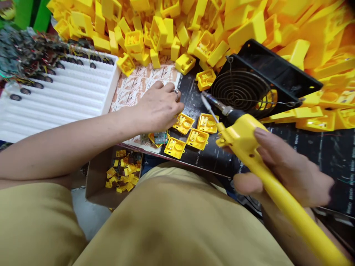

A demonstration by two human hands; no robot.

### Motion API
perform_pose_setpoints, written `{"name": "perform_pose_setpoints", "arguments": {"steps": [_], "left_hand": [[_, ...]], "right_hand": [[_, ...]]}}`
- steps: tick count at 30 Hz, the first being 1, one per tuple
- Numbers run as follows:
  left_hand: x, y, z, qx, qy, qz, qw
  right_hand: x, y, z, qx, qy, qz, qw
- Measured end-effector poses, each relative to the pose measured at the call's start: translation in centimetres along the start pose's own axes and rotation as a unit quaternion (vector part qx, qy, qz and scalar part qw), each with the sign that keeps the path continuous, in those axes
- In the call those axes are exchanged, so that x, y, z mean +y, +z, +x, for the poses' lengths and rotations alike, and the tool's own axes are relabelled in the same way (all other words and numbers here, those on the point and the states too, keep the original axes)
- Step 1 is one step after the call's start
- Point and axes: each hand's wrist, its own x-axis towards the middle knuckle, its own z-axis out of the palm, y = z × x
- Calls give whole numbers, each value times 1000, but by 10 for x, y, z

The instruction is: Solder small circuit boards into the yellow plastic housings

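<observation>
My right hand (291, 166) is wrapped round the yellow handle of a soldering iron (244, 133). Its metal tip and a thin feed tube beside it point up and left, in front of the black fan. Over the bench mat, my left hand (159, 105) has its fingers curled downward; the fingertips are hidden, so whatever they hold does not show. Just beside those fingers lies an open yellow plastic housing (183, 123). Several more stand near it, such as one housing (208, 123) and another housing (174, 147). A green circuit board (161, 137) sits below my left wrist.
Yellow boxes (158, 33) are heaped along the back. A black fan (235, 87) with a wire grille stands at right. The white ridged foam tray (63, 96) at left carries wired parts (30, 51). Below the bench edge is a cardboard box (97, 181) of small yellow pieces.
</observation>
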Motion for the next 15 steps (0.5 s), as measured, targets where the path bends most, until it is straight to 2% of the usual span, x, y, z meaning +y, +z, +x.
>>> {"name": "perform_pose_setpoints", "arguments": {"steps": [2, 4, 9, 12, 15], "left_hand": [[3, 2, -1, 8, -4, 11, 1000], [4, 2, -3, 11, 1, 4, 1000], [3, 1, -9, -9, -9, -48, 999], [3, 5, -13, 16, -15, -66, 998], [2, 10, -17, 46, 7, -50, 998]], "right_hand": [[0, 5, 10, -22, -47, 2, 999], [3, 14, 19, -46, -59, 1, 997], [19, 51, 38, -37, -78, 11, 996], [27, 71, 48, -62, -71, 25, 995], [31, 83, 54, -107, -66, 32, 992]]}}
